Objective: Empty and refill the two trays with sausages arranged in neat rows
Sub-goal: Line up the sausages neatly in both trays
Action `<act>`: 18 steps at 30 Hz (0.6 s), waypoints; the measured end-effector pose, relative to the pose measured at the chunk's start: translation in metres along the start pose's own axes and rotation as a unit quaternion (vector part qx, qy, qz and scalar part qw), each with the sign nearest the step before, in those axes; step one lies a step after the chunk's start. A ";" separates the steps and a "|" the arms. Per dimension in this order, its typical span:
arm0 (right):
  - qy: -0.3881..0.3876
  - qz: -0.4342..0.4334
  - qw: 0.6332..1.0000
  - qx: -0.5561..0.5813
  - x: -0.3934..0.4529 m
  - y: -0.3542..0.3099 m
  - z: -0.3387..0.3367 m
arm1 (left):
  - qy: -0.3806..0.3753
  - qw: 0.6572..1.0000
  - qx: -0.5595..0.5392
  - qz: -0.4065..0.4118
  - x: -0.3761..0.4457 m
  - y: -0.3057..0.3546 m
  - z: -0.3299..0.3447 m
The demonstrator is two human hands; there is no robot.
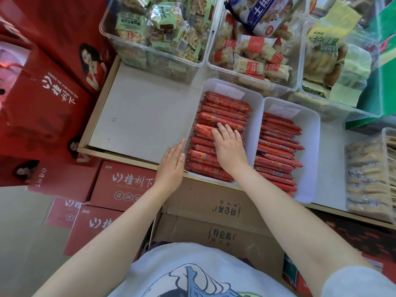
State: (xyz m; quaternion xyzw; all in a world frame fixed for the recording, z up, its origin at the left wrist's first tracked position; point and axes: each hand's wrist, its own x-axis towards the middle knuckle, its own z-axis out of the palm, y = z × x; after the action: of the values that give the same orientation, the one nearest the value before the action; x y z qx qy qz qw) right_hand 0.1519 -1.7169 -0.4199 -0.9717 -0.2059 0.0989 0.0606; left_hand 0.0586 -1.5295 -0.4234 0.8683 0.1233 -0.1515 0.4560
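Just one view here — a wide-angle head cam looking forward and steeply down from close above the shelf (139,116), wearer's own arms and shirt at the bottom — edges bend noticeably.

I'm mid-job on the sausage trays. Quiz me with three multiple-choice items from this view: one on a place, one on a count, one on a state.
1. Where does the right hand rest?
A. on the sausages in the left tray
B. in the right tray
C. on the cardboard box

2. How many white trays hold sausages?
A. one
B. two
C. four

3. How is the left hand?
A. gripping a sausage
B. flat, fingers straight, against the left tray's outer wall
C. clenched on the bare shelf

Answers: 1 A, its fingers lie on the red sausages there. 2 B, two trays sit side by side. 3 B, its fingers are extended along the tray's edge.
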 end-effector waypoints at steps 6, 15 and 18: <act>0.022 -0.039 0.998 0.033 -0.013 0.005 0.001 | -0.001 1.000 -0.001 0.000 0.001 0.000 0.001; 0.069 0.019 0.997 -0.006 -0.008 0.001 0.003 | -0.006 1.000 0.010 -0.007 0.003 -0.006 0.001; 0.083 0.023 0.996 0.002 -0.003 0.001 -0.002 | -0.002 1.000 0.015 -0.007 0.004 -0.006 0.002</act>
State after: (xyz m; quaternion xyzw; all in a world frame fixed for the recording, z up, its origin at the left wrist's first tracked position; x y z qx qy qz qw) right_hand 0.1498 -1.7197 -0.4178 -0.9809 -0.1775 0.0195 0.0773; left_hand 0.0601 -1.5274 -0.4303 0.8737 0.1259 -0.1580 0.4424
